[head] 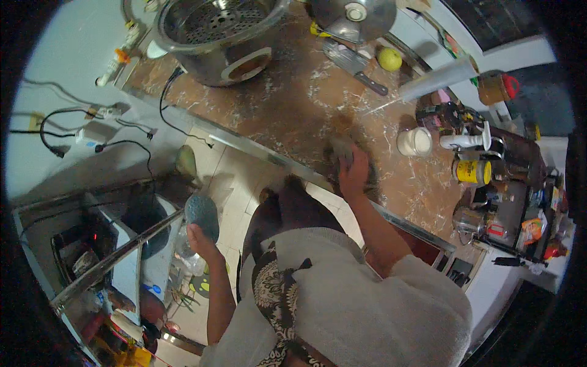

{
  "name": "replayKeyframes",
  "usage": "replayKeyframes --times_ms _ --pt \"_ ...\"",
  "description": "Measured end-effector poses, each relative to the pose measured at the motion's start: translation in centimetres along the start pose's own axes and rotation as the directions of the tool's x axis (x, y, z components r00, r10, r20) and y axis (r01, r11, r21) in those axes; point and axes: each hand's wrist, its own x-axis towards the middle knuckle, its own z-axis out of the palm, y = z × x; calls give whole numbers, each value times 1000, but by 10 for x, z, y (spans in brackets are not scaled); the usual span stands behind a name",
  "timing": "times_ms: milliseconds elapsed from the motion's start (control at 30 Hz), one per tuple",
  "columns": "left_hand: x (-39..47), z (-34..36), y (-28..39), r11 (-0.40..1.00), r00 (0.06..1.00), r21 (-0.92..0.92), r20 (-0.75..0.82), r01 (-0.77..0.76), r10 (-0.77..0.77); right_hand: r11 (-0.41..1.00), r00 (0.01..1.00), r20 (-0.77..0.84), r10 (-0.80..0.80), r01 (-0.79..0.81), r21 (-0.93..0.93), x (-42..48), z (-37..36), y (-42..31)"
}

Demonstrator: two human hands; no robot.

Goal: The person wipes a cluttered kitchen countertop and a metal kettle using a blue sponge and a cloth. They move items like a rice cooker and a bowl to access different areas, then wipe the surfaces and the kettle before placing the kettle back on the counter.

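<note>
My left hand [202, 241] is raised over the floor at the left, closed around the lower end of a dark speckled oval object [202, 215], whose kind I cannot tell. On the brown marble-patterned countertop [293, 108], near its front edge, my right hand [354, 172] presses down on a greyish object [341, 149], perhaps a cloth or sponge; blur hides its exact shape. Farther back lies a broad-bladed knife [348, 62] with a black riveted handle, beside a yellow-green round fruit [390, 59]. A glass jar of white contents [414, 141] stands right of my right hand.
A large metal pot with a perforated insert [247, 64] and a metal lid [367, 23] occupy the back. A clear plastic-film roll [440, 79], yellow-labelled jar [472, 172] and metal pot [468, 220] stand right. A metal-railed rack [114, 254] is at left; a black cord [161, 108] hangs off the counter.
</note>
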Motion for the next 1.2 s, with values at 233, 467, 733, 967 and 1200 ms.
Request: replayKeyframes --times_ms 233,467,733,967,1200 --pt "-1 9 -12 993 993 26 -5 -117 117 977 972 212 -101 137 -165 165 54 -63" --pt "-26 31 1 986 985 54 76 -160 156 960 945 327 -29 117 -253 152 48 -11" --pt "-64 64 8 989 970 -34 191 -146 150 962 959 281 -38 111 -248 23 -51 70" --pt "-93 90 16 978 948 -84 243 -189 204 986 961 278 2 44 -160 -60 -119 126" --pt "-113 95 -2 969 922 -136 305 -206 239 927 930 -36 367 -369 -74 -88 -158 193"
